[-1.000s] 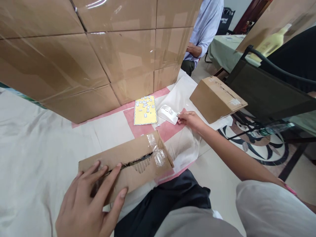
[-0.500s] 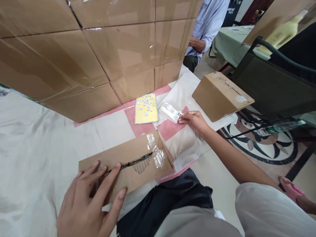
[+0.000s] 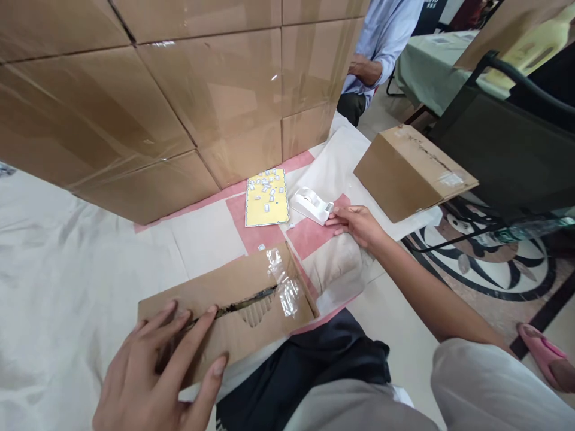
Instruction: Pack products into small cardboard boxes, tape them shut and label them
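Note:
My left hand point(image 3: 153, 365) lies spread over the left end of a closed cardboard box point(image 3: 251, 275), its fingers resting beside the torn seam along the top. Clear tape point(image 3: 285, 290) covers the right end of that seam. With bent fingers, my right hand point(image 3: 357, 224) grips the near end of a white tape dispenser point(image 3: 312, 205) standing on the sheet. Whether a strip of tape is between the fingertips, I cannot tell. Left of the dispenser lies a yellow card point(image 3: 267, 212) with several small white pieces on its upper half.
Large taped cardboard boxes point(image 3: 215, 84) form a wall in front. A second cardboard box point(image 3: 404, 170) stands at the right, near a dark chair point(image 3: 485, 120). Another person's sleeve point(image 3: 390, 36) and hand show behind the wall. A pink shoe point(image 3: 541, 347) is at the far right.
My right fingers now sit against the dispenser's end, where a thin white strip showed at the fingertips before. My left hand keeps its place on the box. The view has shifted slightly.

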Available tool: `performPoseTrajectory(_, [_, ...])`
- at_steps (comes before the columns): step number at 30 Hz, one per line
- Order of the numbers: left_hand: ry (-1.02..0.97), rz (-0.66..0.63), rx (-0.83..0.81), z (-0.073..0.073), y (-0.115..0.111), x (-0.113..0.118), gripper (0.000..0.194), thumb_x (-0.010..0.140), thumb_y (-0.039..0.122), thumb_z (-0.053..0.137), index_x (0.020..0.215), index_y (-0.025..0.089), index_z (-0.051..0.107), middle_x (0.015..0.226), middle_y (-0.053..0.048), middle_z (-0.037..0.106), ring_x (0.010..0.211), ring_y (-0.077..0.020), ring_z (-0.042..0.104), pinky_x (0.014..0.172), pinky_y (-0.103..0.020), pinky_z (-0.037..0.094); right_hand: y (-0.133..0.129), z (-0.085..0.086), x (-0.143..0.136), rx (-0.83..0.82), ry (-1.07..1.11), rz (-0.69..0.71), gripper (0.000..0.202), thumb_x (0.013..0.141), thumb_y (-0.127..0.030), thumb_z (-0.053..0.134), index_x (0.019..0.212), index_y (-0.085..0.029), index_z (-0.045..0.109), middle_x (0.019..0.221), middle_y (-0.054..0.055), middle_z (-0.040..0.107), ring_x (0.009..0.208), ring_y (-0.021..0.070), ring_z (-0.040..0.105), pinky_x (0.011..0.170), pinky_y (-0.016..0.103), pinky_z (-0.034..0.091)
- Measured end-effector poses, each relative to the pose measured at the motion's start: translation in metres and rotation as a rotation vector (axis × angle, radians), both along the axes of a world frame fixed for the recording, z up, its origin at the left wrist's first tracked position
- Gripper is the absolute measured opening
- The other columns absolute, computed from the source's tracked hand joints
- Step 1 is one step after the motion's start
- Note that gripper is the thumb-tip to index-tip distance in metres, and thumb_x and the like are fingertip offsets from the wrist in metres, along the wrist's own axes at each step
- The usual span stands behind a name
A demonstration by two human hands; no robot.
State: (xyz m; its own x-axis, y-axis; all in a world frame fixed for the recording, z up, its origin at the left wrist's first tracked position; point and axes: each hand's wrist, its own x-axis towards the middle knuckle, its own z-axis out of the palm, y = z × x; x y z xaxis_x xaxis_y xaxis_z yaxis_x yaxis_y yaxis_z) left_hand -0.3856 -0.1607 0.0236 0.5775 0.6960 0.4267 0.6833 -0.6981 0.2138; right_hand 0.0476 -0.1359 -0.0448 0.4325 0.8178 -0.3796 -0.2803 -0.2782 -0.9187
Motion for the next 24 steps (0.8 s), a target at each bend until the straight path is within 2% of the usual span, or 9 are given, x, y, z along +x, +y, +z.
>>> performPoseTrajectory(3, [-0.003,0.016,-0.011,0.002,-0.001,0.001,0.063,0.092,0.033,0.064,0.153,0.036,0.048,0.125,-0.015,0.061,0.124,-0.0427,0.059,0.105,-0.064,0.047,0.000,-0.001,-0.001,0.000,0.010,-0.014,0.025,0.077,-0.029,0.086,0.069,-0.012,0.069,0.078,0.014,0.078,0.074,0.0229,0.078,0.047,0.022,0.059])
performPoseTrajectory(7, [0.030,-0.013,-0.010,0.000,0.002,-0.005,0.068,0.090,0.034,0.065,0.155,0.036,0.045,0.125,-0.015,0.061,0.125,-0.0430,0.059,0.105,-0.065,0.048,0.002,-0.001,-0.004,0.006,0.026,0.000,0.028,0.072,-0.028,0.089,0.064,-0.014,0.067,0.071,0.012,0.076,0.067,0.0199,0.076,0.052,0.022,0.061])
performPoseTrajectory(10, [0.069,-0.065,0.012,-0.003,0.008,-0.014,0.072,0.089,0.034,0.066,0.157,0.034,0.043,0.128,-0.016,0.060,0.126,-0.0430,0.059,0.105,-0.065,0.049,0.003,-0.004,-0.006,0.122,0.017,0.003,0.035,0.065,-0.034,0.092,0.058,-0.015,0.064,0.071,0.007,0.072,0.064,0.0161,0.073,0.059,0.023,0.063])
performPoseTrajectory(13, [0.093,-0.093,0.012,-0.006,0.012,-0.018,0.073,0.089,0.033,0.065,0.158,0.033,0.042,0.130,-0.017,0.059,0.126,-0.0434,0.059,0.105,-0.065,0.049,0.001,-0.009,-0.009,0.207,-0.015,0.000,0.048,0.061,-0.041,0.093,0.048,-0.017,0.054,0.075,0.004,0.070,0.066,0.0141,0.072,0.065,0.024,0.064])
performPoseTrajectory(18, [0.033,-0.064,0.037,-0.006,0.012,-0.012,0.069,0.090,0.034,0.065,0.156,0.032,0.046,0.127,-0.016,0.061,0.122,-0.0444,0.062,0.105,-0.068,0.050,0.001,-0.012,-0.017,0.179,-0.166,-0.005,0.057,0.061,-0.053,0.091,0.047,-0.018,0.049,0.082,0.006,0.069,0.068,0.0133,0.070,0.074,0.028,0.065])
performPoseTrajectory(24, [0.058,-0.033,0.010,-0.005,0.009,-0.011,0.070,0.091,0.028,0.067,0.156,0.039,0.045,0.126,-0.012,0.062,0.126,-0.0379,0.062,0.109,-0.060,0.051,-0.001,-0.014,-0.025,0.220,-0.239,-0.021,0.064,0.065,-0.063,0.085,0.045,-0.019,0.043,0.083,0.007,0.070,0.065,0.0142,0.068,0.061,0.027,0.061])
